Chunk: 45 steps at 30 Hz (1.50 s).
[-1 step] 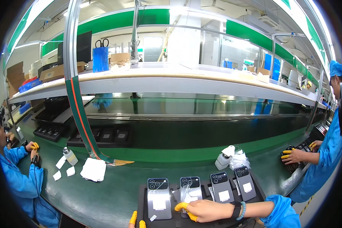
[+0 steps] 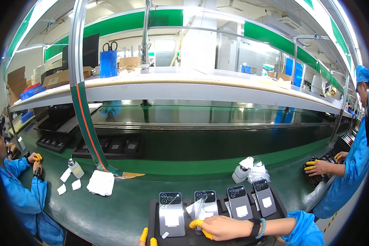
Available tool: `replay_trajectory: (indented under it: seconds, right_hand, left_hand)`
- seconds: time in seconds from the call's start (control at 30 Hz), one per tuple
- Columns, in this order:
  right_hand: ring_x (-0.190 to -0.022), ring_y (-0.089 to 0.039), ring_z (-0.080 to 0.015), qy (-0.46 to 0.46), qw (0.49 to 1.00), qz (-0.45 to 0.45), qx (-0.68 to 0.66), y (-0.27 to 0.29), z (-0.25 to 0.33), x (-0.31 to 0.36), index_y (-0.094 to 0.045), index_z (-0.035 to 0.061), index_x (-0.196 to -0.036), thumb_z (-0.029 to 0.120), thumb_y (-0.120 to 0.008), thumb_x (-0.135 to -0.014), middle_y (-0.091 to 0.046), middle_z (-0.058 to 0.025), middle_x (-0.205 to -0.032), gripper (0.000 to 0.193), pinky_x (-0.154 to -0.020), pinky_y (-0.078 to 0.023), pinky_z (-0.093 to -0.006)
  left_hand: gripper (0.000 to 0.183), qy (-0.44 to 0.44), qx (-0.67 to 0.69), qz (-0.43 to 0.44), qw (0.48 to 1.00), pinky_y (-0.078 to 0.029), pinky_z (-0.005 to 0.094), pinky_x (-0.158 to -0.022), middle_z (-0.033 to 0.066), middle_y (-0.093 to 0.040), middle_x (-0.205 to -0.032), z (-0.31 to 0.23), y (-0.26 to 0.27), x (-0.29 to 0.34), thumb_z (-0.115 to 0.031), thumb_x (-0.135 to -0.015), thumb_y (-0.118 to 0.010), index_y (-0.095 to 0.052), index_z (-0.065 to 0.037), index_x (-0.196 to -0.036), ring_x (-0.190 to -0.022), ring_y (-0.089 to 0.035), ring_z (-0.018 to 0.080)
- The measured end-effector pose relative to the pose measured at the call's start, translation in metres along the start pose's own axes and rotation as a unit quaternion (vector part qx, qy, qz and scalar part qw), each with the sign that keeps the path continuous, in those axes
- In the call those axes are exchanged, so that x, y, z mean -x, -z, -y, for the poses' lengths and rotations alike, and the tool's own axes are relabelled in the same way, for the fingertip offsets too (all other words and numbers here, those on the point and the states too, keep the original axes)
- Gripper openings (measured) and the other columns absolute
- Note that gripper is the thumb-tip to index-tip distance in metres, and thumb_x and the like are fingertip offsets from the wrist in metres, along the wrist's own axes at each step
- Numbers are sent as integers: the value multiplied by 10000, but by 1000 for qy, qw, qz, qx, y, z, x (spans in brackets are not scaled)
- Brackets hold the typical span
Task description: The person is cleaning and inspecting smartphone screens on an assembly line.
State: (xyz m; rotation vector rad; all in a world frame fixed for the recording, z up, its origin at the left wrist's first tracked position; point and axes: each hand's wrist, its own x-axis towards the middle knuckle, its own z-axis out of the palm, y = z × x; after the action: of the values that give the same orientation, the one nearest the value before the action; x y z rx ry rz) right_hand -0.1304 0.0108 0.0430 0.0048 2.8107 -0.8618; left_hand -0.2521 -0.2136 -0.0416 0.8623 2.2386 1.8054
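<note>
A black tray (image 2: 153,210) lies at the near edge of the bench, with several dark grey phones resting back up in it. My right hand (image 2: 229,228), wearing yellow finger covers, bends low over the second phone (image 2: 209,208) from the left. Crumpled clear film (image 2: 197,208) rises from that phone at my fingertips, which seem closed on its lower end; the exact contact is hidden. The leftmost phone (image 2: 171,213) has a white label and a small white tab at its bottom. My left hand (image 2: 146,238) shows only two yellow-covered fingers, closed about the tray's left edge.
Behind the tray stand a white pump bottle (image 2: 240,174) and crumpled clear plastic (image 2: 258,172). White cloths (image 2: 101,183) and another bottle (image 2: 75,168) lie left, near a metal post (image 2: 86,123). A person (image 2: 22,184) works at left, another (image 2: 344,168) at right.
The clear film above the second phone has shifted and folded slightly. My right hand has barely moved; my left hand keeps its place.
</note>
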Motion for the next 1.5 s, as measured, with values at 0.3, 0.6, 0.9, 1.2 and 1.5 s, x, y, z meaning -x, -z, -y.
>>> replay_trajectory:
  seconds: [0.3,0.6,0.9,1.2,1.5]
  right_hand:
    - [-899,-580,-274,205,941,-87,255,-7,-16,-2,-503,61,-1130,95,-587,-785,-556,-139,-967,357,-775,-460,-361]
    - [-821,-537,-319,216,966,-108,94,0,11,10,-563,75,-941,186,-577,-812,-521,-141,-894,171,-715,-431,-399]
    - [-803,-518,-343,162,967,-178,87,-14,6,5,-496,26,-905,227,-614,-818,-501,-158,-859,249,-686,-422,-410]
    - [-850,-549,-298,75,987,-125,-63,-17,-23,-2,-517,54,-847,174,-614,-822,-523,-160,-953,156,-719,-440,-382]
    - [-767,-648,-208,-88,969,-203,-108,2,-49,0,-565,-8,-912,159,-654,-822,-646,-144,-833,210,-688,-514,-307]
  left_hand:
    - [389,-6,-2,-16,1000,-391,334,-949,203,-555,-1211,-5,2,-2,-200,-946,-492,-472,-4,-1282,-1125,-527,286]
    - [385,-28,17,-54,998,-413,346,-925,234,-563,-1174,17,-5,9,-209,-931,-512,-487,-28,-1270,-1102,-537,332]
    - [362,-78,-78,-130,985,-434,379,-893,223,-584,-1120,9,-10,7,-176,-894,-549,-526,18,-1199,-1039,-549,368]
    - [295,-361,-139,23,922,-477,354,-802,85,-629,-980,-59,-42,32,-125,-749,-689,-628,-63,-1030,-892,-603,261]
    - [421,-308,-228,128,915,-452,350,-888,145,-596,-1113,-56,-64,25,-295,-830,-618,-552,5,-1119,-1015,-574,276]
